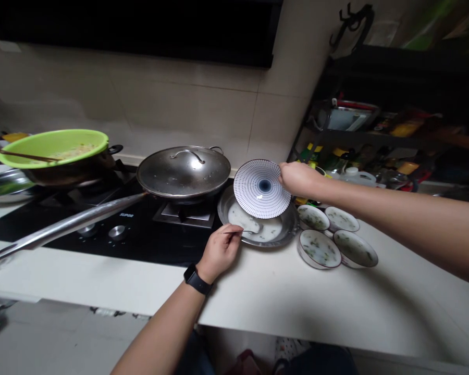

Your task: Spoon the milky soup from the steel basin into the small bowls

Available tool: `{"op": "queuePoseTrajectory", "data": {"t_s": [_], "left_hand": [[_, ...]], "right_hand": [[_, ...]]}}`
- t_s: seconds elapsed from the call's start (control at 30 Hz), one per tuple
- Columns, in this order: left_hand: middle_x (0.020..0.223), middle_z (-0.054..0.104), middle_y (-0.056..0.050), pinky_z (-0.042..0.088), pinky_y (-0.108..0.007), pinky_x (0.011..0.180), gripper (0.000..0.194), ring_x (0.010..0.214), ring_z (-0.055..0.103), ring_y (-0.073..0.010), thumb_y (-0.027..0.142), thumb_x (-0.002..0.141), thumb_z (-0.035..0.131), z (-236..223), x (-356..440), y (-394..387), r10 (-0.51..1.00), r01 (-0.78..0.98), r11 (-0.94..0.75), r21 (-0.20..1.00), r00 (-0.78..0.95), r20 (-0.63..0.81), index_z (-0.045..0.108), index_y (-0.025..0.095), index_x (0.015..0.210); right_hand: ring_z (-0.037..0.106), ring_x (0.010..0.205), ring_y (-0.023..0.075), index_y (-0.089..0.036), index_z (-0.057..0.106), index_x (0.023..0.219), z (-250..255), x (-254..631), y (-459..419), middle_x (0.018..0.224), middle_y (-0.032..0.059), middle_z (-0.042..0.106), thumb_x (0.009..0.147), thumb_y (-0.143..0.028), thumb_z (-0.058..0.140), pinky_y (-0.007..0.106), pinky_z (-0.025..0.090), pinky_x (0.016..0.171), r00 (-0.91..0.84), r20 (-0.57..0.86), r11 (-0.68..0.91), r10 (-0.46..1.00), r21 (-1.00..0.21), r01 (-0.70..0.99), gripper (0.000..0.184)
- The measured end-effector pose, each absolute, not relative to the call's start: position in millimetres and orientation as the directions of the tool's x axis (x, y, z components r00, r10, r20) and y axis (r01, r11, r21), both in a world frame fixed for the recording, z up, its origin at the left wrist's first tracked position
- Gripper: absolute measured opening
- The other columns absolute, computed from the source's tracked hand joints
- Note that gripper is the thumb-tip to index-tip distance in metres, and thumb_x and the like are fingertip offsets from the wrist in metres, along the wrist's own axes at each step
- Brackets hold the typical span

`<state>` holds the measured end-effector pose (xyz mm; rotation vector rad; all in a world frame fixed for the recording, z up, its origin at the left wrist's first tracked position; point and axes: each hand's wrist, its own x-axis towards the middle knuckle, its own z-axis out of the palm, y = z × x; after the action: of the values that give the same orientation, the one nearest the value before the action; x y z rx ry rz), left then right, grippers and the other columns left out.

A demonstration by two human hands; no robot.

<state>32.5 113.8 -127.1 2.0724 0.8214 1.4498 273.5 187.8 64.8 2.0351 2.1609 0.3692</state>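
My right hand [300, 178] grips the rim of a blue-and-white patterned bowl [261, 188], tilted so that its underside faces me, over a steel basin [288, 228] holding a pale liquid with green bits. My left hand [221, 251], a black watch on its wrist, pinches the handle of a spoon [247, 231] whose bowl dips into that liquid. The basin sits on the white counter just right of the hob.
Several small bowls [319, 248] filled with the same pale mix stand right of the basin. A lidded steel wok [183, 172] with a long handle sits on the black hob [101, 219]. A green basin [54, 147] rests on a pan at the left. A dark shelf rack [375, 130] holds bottles.
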Motion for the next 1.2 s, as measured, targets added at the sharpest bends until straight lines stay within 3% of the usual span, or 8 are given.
{"op": "queuePoseTrajectory", "data": {"t_s": [0.47, 0.93, 1.2], "left_hand": [[0.092, 0.075, -0.008, 0.057, -0.030, 0.075, 0.018, 0.083, 0.071, -0.0189, 0.016, 0.100, 0.054, -125, 34, 113, 0.698, 0.194, -0.715, 0.671, 0.254, 0.670, 0.072, 0.019, 0.102], [0.089, 0.074, -0.007, 0.056, -0.029, 0.074, 0.017, 0.080, 0.070, -0.0177, 0.016, 0.100, 0.055, -126, 34, 114, 0.691, 0.195, -0.722, 0.664, 0.245, 0.680, 0.072, 0.019, 0.102], [0.090, 0.073, -0.007, 0.056, -0.029, 0.074, 0.017, 0.081, 0.070, -0.0174, 0.019, 0.102, 0.055, -128, 33, 114, 0.701, 0.209, -0.712, 0.670, 0.246, 0.669, 0.072, 0.019, 0.103]], "right_hand": [[0.076, 0.100, 0.0369, -0.002, 0.066, 0.121, 78, 270, 190, 0.106, 0.0292, 0.076, 0.097, -0.016, 0.047, 0.038, 0.056, 0.081, -0.122, 0.058, 0.093, 0.991, 0.363, 0.927, 0.034], [0.077, 0.096, 0.0329, -0.004, 0.067, 0.120, 76, 271, 188, 0.102, 0.0263, 0.078, 0.096, -0.016, 0.046, 0.035, 0.056, 0.078, -0.154, 0.065, 0.113, 0.986, 0.425, 0.898, 0.034], [0.077, 0.099, 0.0365, -0.002, 0.067, 0.121, 82, 277, 188, 0.104, 0.0285, 0.077, 0.094, -0.014, 0.047, 0.039, 0.057, 0.080, -0.144, 0.078, 0.099, 0.987, 0.413, 0.905, 0.035]]}}
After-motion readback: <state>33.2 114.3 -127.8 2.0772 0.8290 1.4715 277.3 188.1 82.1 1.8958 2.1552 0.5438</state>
